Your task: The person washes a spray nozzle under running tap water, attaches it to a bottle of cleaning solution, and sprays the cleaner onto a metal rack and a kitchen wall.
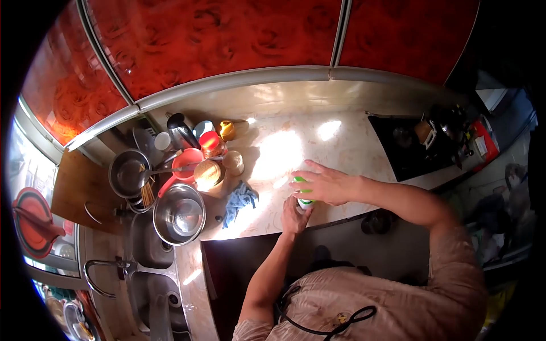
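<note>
A small white bottle with bright green parts [305, 203] stands at the counter's front edge, mostly covered by my hands. My left hand [294, 217] is wrapped around its lower part, thumb against the white side. From the right, my right hand [329, 184] lies across the green top, its fingers reaching over and around it. Those fingers hide much of the top, so I cannot tell whether a lid is loose or on. Left of my hands, a crumpled blue cloth [240, 201] rests on the counter.
A steel bowl [180, 215] sits by the double sink [152, 241]. Behind it are a pan [129, 172], a red colander [189, 161], a red-lidded jar [209, 140] and a glass jar [233, 162]. A black stove [405, 145] stands right. Red cabinets [227, 40] overhang the counter.
</note>
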`<state>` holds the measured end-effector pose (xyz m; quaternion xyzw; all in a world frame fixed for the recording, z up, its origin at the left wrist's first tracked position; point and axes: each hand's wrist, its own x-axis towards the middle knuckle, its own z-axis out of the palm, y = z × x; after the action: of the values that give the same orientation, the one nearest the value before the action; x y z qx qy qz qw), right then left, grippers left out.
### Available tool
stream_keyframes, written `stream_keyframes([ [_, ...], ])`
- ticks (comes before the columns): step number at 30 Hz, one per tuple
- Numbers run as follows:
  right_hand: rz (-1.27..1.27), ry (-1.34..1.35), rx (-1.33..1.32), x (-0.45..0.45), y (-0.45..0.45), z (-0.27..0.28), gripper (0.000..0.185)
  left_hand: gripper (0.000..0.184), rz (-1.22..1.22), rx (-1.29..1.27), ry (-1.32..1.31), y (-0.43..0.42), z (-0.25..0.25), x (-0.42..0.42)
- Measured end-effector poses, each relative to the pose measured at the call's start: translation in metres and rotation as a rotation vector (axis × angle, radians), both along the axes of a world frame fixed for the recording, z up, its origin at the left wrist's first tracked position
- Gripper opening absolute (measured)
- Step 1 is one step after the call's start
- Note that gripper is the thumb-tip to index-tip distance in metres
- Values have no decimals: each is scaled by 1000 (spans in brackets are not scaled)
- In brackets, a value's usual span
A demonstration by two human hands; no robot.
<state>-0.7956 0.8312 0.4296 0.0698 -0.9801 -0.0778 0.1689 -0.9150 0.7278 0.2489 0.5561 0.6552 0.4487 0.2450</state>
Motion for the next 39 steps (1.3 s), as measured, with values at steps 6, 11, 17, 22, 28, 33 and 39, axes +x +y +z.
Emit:
stream_keyframes([
  [6,-379,-771,-72,-34,4,-16,27,66,-15,-4,12,2,0,1],
  [11,-1018,-647,-604,-45,4,-36,37,66,14,-1,-6,-2,5,-1],
  [17,-717,-810,-429,-51,9,-29,30,61,23,157,-94,4,-16,3],
  [22,-1071,-729,-721,-61,14,-53,30,69,-20,208,-166,6,-32,5],
  [28,-999,-810,-1031,-47,17,14,29,75,-45,226,-251,7,-20,8],
  [33,-285,-996,-753,-41,58,-29,38,74,-1,194,-95,11,-31,2],
  [39,-265,-555,-439,-15,39,-59,29,85,42,270,-69,15,-59,-1],
])
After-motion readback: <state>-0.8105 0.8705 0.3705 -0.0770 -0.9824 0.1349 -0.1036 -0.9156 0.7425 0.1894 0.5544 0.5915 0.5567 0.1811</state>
